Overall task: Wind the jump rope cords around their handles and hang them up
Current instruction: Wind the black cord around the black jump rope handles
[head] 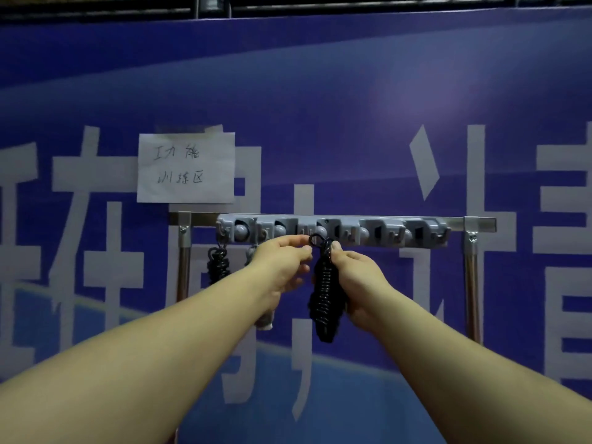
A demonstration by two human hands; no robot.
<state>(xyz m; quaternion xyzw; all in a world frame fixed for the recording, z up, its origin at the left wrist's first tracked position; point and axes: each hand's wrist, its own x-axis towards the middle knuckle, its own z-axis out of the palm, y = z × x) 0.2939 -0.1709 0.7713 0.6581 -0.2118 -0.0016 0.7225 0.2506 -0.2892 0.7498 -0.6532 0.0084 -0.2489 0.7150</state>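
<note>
The right hand [355,277] grips the wound black jump rope [325,293] by its handles, while the left hand [285,264] pinches the small cord loop [315,239] at the bundle's top, at about 12 o'clock from the hands, just under a hook [304,233] on the grey rack [333,230]. The loop looks small and springy, so it could miss the hook or slip off once released, dropping the bundle and loosening the winding. At 9 o'clock another wound rope [218,265] already hangs, and a paper note [185,168] sits at 11 o'clock.
</note>
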